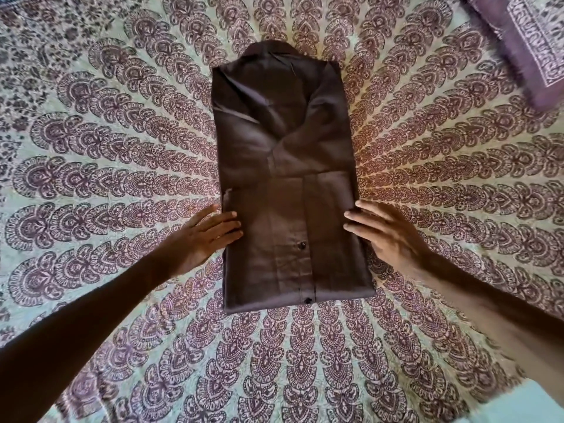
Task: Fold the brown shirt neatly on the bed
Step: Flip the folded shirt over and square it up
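Both bare arms reach forward from the lower corners, angling in toward each other. The left hand point(203, 236) lies palm down, its fingers point(224, 224) straight and close together, pointing inward to the right. The right hand point(389, 236) mirrors it, palm down, fingers straight and slightly spread, pointing left.

text: none readable | labels: none | numbers: none
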`<action>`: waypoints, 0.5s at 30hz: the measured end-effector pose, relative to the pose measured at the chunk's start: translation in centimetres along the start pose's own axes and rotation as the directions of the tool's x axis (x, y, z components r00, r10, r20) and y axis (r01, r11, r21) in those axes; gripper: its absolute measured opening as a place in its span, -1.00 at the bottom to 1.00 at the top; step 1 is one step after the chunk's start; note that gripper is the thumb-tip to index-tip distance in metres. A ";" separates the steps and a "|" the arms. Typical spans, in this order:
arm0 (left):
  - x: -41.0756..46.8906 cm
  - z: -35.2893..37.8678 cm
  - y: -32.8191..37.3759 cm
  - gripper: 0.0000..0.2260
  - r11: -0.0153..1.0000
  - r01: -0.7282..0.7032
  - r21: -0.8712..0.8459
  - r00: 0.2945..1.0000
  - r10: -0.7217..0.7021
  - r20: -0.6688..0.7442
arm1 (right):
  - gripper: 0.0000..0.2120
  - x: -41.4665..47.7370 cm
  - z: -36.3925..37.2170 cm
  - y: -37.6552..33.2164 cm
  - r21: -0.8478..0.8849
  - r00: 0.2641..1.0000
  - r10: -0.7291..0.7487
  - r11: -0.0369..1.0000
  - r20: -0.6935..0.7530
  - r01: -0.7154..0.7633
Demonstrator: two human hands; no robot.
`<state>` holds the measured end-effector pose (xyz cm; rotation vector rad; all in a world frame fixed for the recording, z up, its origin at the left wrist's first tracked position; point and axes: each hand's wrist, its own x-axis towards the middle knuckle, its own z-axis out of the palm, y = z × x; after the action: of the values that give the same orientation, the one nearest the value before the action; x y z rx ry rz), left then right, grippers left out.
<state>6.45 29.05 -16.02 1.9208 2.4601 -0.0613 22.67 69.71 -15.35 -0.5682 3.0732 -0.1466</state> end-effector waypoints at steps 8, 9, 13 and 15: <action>2.9 -0.7 1.0 -0.58 0.863 0.232 -0.449 0.957 -0.285 -0.053 | -0.53 2.9 -1.1 -0.8 0.320 0.971 0.218 0.931 -0.100 -0.177; 3.6 -1.3 1.2 -0.67 0.716 0.330 -0.615 0.901 -0.434 -0.023 | -0.56 3.4 -1.3 -1.0 0.422 0.940 0.328 0.869 -0.097 -0.260; 8.7 -4.4 -1.6 -0.78 0.170 0.448 -0.878 0.491 -0.867 0.083 | -0.82 10.3 -4.2 0.4 0.924 0.697 0.717 0.253 0.021 -0.287; 11.3 -4.5 -4.9 -0.79 0.004 0.488 -0.873 0.364 -0.910 0.199 | -0.90 14.5 -4.6 2.8 0.944 0.613 0.789 0.164 0.049 -0.286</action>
<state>-1.00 39.01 -11.93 0.0144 2.5225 1.4469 7.99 67.57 -10.94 0.8377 2.5658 -2.0203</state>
